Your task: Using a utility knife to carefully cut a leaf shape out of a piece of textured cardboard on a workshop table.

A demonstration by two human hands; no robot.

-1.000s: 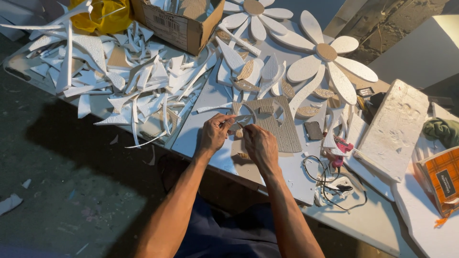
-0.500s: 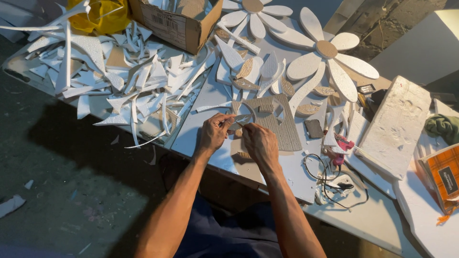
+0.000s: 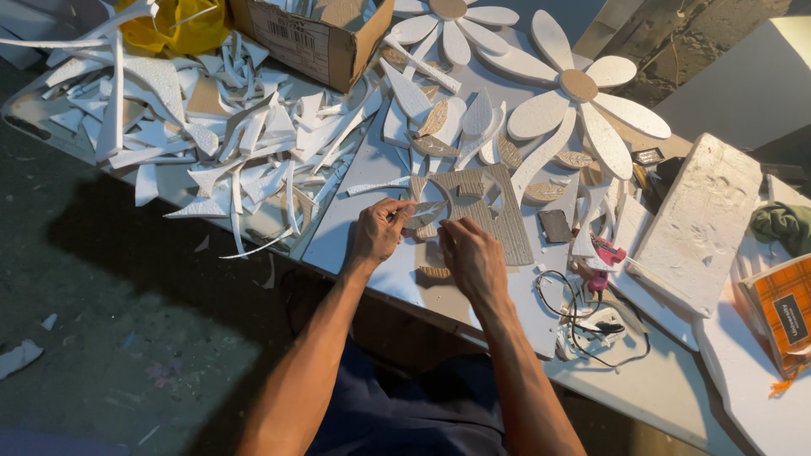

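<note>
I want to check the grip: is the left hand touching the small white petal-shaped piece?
Touching. The head view shows the left hand with its fingertips pinched on the edge of the small white petal-shaped piece, with no gap between them.

— What colours up top?
— White foam scraps (image 3: 228, 143) at upper left, a yellow bag (image 3: 173, 25), a brown cardboard box (image 3: 312, 42).
— And right?
— A white-petalled flower (image 3: 583, 105) with a tan centre, a pink glue gun (image 3: 604, 253), an orange plaid box (image 3: 781, 308).
</note>
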